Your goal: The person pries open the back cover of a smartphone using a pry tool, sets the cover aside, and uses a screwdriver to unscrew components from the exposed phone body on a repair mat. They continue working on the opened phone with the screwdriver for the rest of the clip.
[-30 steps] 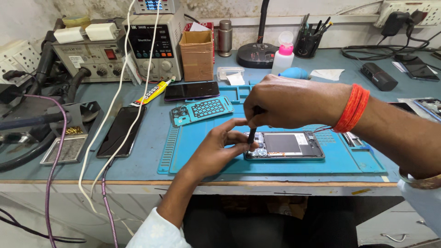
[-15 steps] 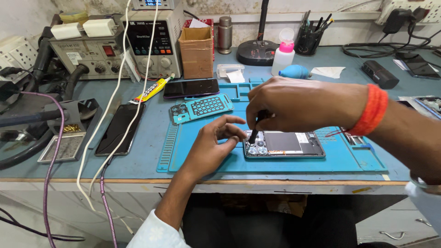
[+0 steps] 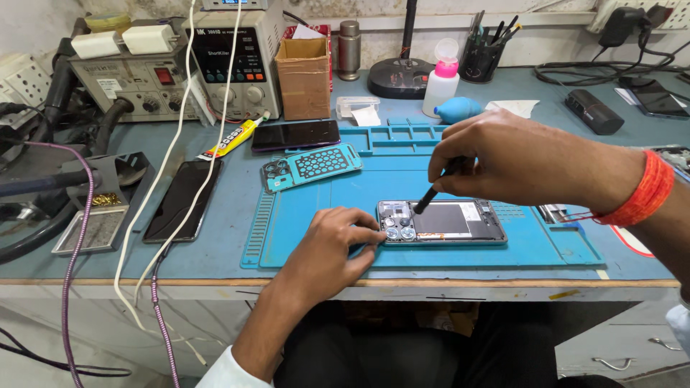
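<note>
Here, at a cluttered repair table, a person works on an opened phone lying on a blue work mat. The left hand rests flat on the mat, its fingertips pressed to the phone's camera end to steady it, grasping nothing. The right hand, a red band at its wrist, pinches a slim black tool whose tip touches the phone's board just right of the left fingertips. By the look of it, this is the stage of freeing a small part near the cameras; the next move would call for light, exact pressure while the left hand keeps the body from sliding.

Counted from left to right: one dark phone well left of the left hand; one tube of glue; one second dark phone and one teal back cover beyond the left hand; one cardboard box; one white bottle with a pink cap beyond the right hand.
</note>
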`<state>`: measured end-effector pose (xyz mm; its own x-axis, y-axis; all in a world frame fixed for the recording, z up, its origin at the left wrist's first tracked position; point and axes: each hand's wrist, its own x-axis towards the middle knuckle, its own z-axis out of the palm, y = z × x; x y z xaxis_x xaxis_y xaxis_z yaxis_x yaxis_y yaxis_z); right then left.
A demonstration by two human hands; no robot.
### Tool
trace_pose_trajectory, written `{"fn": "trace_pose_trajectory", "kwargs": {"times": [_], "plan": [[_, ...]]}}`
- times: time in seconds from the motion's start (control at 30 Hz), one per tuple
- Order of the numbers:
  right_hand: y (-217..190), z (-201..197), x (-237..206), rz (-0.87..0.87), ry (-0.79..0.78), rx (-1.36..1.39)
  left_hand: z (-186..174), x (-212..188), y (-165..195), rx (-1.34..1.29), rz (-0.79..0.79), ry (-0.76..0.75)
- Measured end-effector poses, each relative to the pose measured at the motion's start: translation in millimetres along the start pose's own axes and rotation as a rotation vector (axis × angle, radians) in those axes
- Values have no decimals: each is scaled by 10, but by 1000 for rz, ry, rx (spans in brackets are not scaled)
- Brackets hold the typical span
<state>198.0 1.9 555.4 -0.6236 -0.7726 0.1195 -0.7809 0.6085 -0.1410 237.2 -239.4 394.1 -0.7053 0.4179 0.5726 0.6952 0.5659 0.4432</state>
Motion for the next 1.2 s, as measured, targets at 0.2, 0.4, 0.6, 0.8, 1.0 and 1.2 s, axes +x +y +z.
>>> {"fn": "trace_pose_trajectory", "kwargs": {"times": [0.2,0.4,0.6,0.8,1.0,1.2], "plan": [[25,2,-28,34,-40,-97,-24,-16,11,8,28,-3],[-37,-23,-25,181,-154,-107,-38,-1,37,-12,9,1],[23,15,-19,146,-132,-76,-39,3,57,11,-62,3],[8,64,89,-99,-78,-122,-6,-1,46,56,-106,71],[-198,-46,132,364,-347,-319,-4,14,56,16,-107,128],[-258,-100,155,160,-228,-198,64,149,104,-156,-147,121]]}}
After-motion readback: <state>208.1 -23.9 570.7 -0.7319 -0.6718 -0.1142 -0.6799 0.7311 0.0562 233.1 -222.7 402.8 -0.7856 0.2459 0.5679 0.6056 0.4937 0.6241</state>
